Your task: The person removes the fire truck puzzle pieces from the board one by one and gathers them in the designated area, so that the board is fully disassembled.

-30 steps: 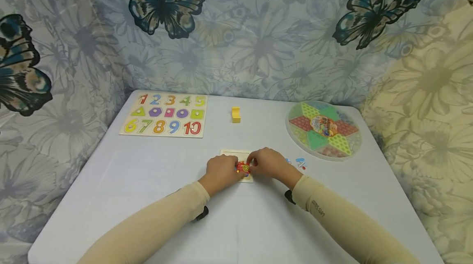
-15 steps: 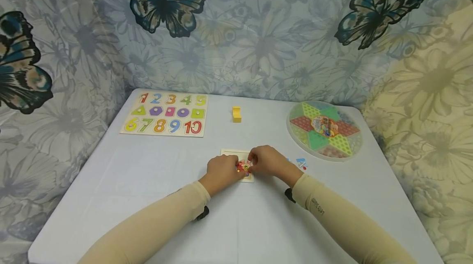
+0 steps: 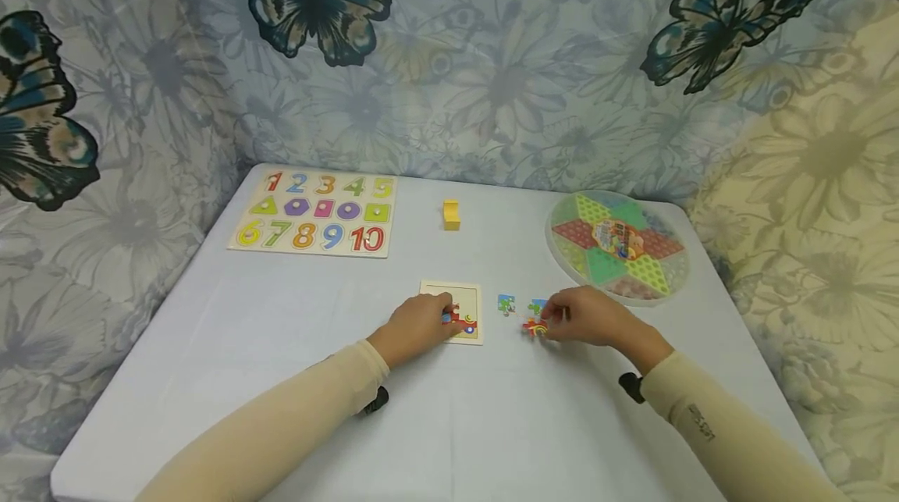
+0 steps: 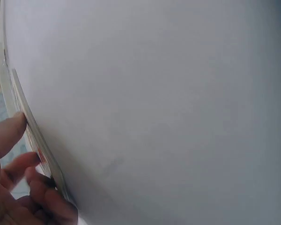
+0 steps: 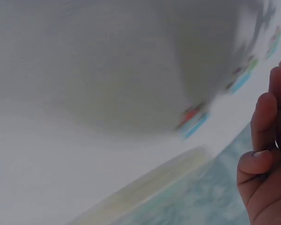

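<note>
A small light wooden jigsaw tray [image 3: 469, 295] lies mid-table, with red and blue puzzle pieces [image 3: 469, 325] in its lower part. My left hand [image 3: 413, 327] reaches over its left side and grips it, thumb and fingertips at the pieces; the left wrist view has the tray [image 4: 35, 126] edge-on beneath the fingers. To the right of the tray, my right hand [image 3: 590, 317] pinches a red and yellow puzzle piece [image 3: 534, 328] between thumb and fingers. Loose puzzle pieces lie near it: one blue and green [image 3: 506, 304], another partly covered by the fingertips, and a third [image 5: 193, 123] showing in the right wrist view.
At the back left lies a number and shape board [image 3: 316, 213]. A small yellow block [image 3: 451, 215] stands at the back middle. The round board with a coloured star [image 3: 618, 248] sits at the back right, just beyond my right hand. Patterned cloth [image 3: 492, 96] hangs behind the table.
My right hand has moved right, away from the tray, carrying the red and yellow puzzle piece out of it. Loose pieces earlier covered by that hand now show. The left hand stays at the tray.
</note>
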`<state>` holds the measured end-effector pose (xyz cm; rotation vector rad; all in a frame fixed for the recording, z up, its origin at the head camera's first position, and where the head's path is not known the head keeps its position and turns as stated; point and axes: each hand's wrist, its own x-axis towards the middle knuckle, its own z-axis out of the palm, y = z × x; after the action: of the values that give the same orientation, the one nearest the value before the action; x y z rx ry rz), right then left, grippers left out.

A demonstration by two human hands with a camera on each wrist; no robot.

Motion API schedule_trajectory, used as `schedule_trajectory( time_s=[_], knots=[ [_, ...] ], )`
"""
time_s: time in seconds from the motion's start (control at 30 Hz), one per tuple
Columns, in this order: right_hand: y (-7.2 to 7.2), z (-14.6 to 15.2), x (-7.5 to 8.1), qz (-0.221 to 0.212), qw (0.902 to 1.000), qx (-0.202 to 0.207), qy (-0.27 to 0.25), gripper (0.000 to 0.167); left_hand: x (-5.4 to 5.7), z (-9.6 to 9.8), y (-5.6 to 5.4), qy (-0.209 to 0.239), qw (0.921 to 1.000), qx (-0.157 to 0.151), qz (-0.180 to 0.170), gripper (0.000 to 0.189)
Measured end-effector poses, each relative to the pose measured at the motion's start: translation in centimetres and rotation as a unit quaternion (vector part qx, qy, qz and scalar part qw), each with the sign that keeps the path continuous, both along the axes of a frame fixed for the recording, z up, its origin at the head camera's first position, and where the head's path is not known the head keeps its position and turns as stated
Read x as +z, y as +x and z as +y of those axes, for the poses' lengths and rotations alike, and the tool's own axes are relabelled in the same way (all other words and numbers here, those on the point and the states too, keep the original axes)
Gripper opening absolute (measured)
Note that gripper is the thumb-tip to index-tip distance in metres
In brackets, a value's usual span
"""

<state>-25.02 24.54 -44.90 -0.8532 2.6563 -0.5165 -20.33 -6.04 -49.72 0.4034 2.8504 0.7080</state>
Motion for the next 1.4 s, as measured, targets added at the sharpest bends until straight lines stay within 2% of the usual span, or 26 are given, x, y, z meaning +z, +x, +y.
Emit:
schedule_trajectory(
  time_s=[0.13, 0.3, 0.53, 0.7, 0.77, 0.87, 1.03, 1.23, 1.4],
  knots=[
    [0.6, 4.1, -0.1, -0.005, 0.9997, -0.023, 0.008, 0.016, 0.1, -0.6, 0.2, 0.009, 0.9998, -0.013, -0.011, 0.035],
    [1.0, 6.5, -0.6, -0.008, 0.9992, -0.036, 0.015, 0.017, 0.5, -0.7, 0.5, 0.016, 0.9998, -0.009, -0.003, 0.031],
    [0.9, 6.8, -0.9, -0.010, 0.9985, -0.041, 0.034, 0.021, 0.7, -1.3, 0.9, 0.015, 0.9996, 0.023, -0.011, 0.032],
    [0.6, 5.7, -0.4, -0.025, 0.9980, -0.057, -0.005, 0.026, 0.8, -1.6, 0.9, 0.015, 0.9994, 0.031, -0.002, 0.029],
    [0.3, 4.8, -0.4, -0.018, 0.9982, -0.054, -0.020, 0.023, 0.7, -1.5, 0.9, 0.009, 0.9994, 0.034, 0.004, 0.030],
    [0.0, 2.4, -0.6, -0.002, 0.9993, -0.025, -0.027, 0.018, 0.6, -1.5, 1.0, -0.004, 0.9990, 0.043, 0.011, 0.033],
    [-0.5, -3.8, -1.0, 0.040, 0.9987, 0.030, 0.000, 0.011, 0.5, -1.6, 1.0, -0.020, 0.9985, 0.049, 0.014, 0.034],
    [-1.5, -11.2, -1.7, 0.057, 0.9967, 0.045, 0.036, 0.014, 0.5, -1.6, 1.0, -0.049, 0.9977, 0.045, 0.012, 0.033],
    [-1.9, -14.3, -2.1, 0.058, 0.9957, 0.049, 0.054, 0.011, 0.6, -1.7, 1.0, -0.063, 0.9968, 0.047, 0.016, 0.035]
  ],
)
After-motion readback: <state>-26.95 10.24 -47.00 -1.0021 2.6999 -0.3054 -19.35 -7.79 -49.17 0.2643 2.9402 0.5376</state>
